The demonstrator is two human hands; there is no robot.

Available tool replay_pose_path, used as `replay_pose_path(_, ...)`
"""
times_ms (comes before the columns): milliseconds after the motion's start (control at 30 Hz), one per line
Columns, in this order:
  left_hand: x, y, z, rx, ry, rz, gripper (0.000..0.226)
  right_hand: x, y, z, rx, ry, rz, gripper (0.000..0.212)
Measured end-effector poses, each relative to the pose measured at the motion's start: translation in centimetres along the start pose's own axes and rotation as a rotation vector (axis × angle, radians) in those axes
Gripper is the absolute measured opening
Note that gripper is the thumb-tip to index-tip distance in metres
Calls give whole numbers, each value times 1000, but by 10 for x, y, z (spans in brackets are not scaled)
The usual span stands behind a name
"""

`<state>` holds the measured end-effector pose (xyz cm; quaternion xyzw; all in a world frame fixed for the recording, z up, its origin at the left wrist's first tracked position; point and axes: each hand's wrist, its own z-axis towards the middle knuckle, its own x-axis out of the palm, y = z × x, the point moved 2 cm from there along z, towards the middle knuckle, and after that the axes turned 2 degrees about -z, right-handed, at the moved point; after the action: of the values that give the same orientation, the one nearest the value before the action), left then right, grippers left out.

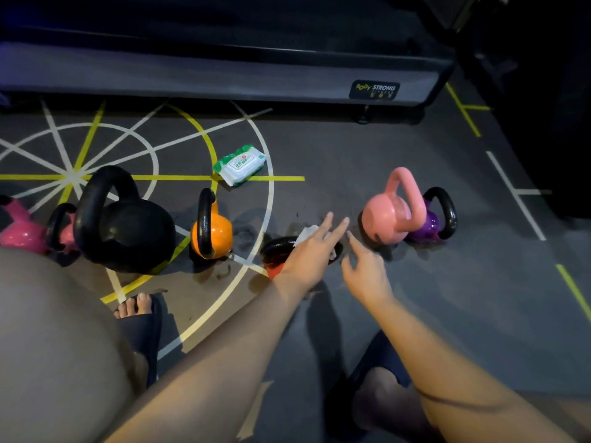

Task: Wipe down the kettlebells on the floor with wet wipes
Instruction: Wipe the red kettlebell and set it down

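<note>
Several kettlebells stand in a row on the dark floor. My left hand (311,251) lies with straight fingers on a white wet wipe (307,233) draped over the black handle of a red kettlebell (274,254). My right hand (364,270) hovers just right of it, index finger stretched out, holding nothing. To the right stand a pale pink kettlebell (388,217) and, touching it from behind, a purple kettlebell (430,223). To the left are an orange kettlebell (214,233), a large black kettlebell (128,225) and two magenta kettlebells (22,233). The pack of wet wipes (240,164) lies farther back.
A low dark equipment platform (224,75) with a "BODY STRONG" label runs along the back. My knee (48,346) fills the lower left. My feet in dark slippers (142,324) are on the floor near me. Yellow and white lines mark the floor.
</note>
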<state>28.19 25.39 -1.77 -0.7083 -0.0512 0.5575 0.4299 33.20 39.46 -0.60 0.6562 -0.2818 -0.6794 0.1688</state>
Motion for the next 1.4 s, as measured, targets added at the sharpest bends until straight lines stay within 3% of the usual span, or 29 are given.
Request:
replay_pose_path(133, -22, 8, -11, 83, -93, -85, 92, 10, 4, 8, -211, 57, -108, 66)
replay_pose_path(333, -47, 45, -41, -19, -205, 45, 64, 45, 28, 21, -486, 119, -264, 60)
replay_pose_path(533, -50, 70, -56, -148, -95, 108, 62, 62, 19, 17, -509, -57, -260, 57)
replay_pose_path(700, -48, 57, -43, -199, -4, 17, 68, 65, 1, 25, -600, -210, -164, 37)
replay_pose_path(800, -48, 57, -39, -225, 13, 53, 70, 61, -6, 22, -436, -246, -30, 35)
replay_pose_path(967, -47, 52, -31, -225, -27, 135, 45, 84, 19, 13, 143, -399, 286, 27)
replay_pose_path(1100, -41, 54, -30, -244, -20, 111, 38, 84, 17, 9, 136, -444, 276, 31)
replay_pose_path(1167, -38, 56, -31, -265, -22, 93, 40, 75, -2, 0, 235, -459, 282, 32)
replay_pose_path(1267, -37, 56, -31, -279, -33, 84, 42, 71, -28, -13, 502, -321, 376, 36)
replay_pose_path(1400, -35, 61, -30, -279, -63, 69, 43, 73, -30, -5, 533, -267, 449, 28)
